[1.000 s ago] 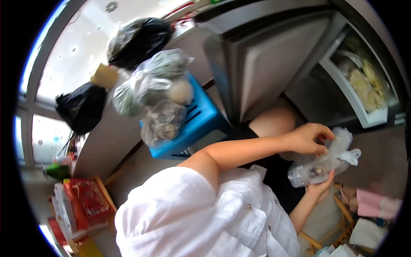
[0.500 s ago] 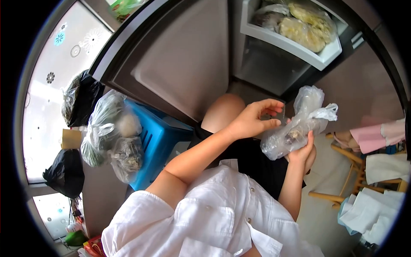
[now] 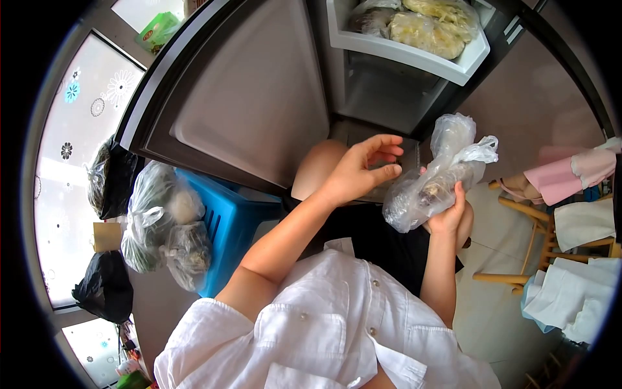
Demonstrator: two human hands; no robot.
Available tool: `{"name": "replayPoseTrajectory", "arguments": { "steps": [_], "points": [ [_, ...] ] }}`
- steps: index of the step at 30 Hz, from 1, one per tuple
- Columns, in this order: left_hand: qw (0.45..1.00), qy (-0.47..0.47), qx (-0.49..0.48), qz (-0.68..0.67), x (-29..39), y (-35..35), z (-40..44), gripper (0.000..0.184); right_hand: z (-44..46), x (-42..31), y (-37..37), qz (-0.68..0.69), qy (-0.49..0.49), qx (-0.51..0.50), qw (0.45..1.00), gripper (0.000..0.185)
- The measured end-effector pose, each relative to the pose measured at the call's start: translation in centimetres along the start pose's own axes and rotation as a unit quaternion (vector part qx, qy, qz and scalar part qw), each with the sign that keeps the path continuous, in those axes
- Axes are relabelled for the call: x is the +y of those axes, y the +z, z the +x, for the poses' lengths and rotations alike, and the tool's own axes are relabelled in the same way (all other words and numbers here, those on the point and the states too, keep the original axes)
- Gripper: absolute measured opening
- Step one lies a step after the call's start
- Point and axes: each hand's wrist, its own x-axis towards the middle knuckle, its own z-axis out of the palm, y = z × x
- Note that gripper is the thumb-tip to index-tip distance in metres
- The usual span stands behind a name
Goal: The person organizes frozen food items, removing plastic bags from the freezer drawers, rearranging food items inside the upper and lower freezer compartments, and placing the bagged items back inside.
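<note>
Gripping a knotted plastic bag [image 3: 433, 194] right of centre, below the white refrigerator drawer [image 3: 414, 53], the right hand [image 3: 447, 217] curls around what seems a dark lump inside; the left hand [image 3: 363, 170] hovers nearby, thumb and fingers apart.

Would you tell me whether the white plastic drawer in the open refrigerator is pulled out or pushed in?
Pulled out: the white plastic drawer juts from the refrigerator, its clear bags of yellowish food visible from above.
</note>
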Motion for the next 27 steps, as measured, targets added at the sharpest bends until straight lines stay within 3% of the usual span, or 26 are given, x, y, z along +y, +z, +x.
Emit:
{"name": "replayPoseTrajectory", "arguments": {
  "steps": [12,15,17,19,21,23,25,26,27],
  "points": [
    [0.994,0.025,0.085,0.058,1.0,-1.7,0.2,0.046,-0.2,0.0,0.1,-0.006,-0.002,-0.002,1.000,0.075],
    [0.977,0.122,0.135,0.113,2.0,-2.0,2.5,0.045,-0.5,0.0,0.6,0.006,0.003,0.004,1.000,0.075],
    [0.933,0.246,0.185,0.187,3.8,-2.9,5.5,0.042,-0.4,0.2,0.5,0.009,-0.003,0.004,1.000,0.075],
    [0.893,0.226,0.247,0.299,7.9,-3.6,8.4,0.045,-0.4,0.3,0.3,0.007,-0.005,-0.002,1.000,0.075],
    [0.804,0.278,0.300,0.432,9.7,-5.1,13.1,0.050,-0.2,0.3,-0.2,0.021,0.003,-0.016,1.000,0.073],
    [0.757,0.272,0.321,0.500,9.6,-7.2,18.7,0.054,-0.1,0.3,-0.3,0.023,0.005,-0.025,0.999,0.072],
    [0.751,0.145,0.293,0.574,9.7,-8.0,22.8,0.054,0.0,0.3,-0.1,0.031,0.004,-0.023,0.999,0.071],
    [0.749,0.037,0.263,0.606,9.8,-8.5,24.7,0.060,0.1,0.3,-0.2,0.031,0.002,-0.029,0.999,0.071],
    [0.772,-0.014,0.253,0.583,9.7,-8.8,25.9,0.061,0.0,0.3,-0.4,0.032,0.002,-0.033,0.999,0.071]
  ]
}}
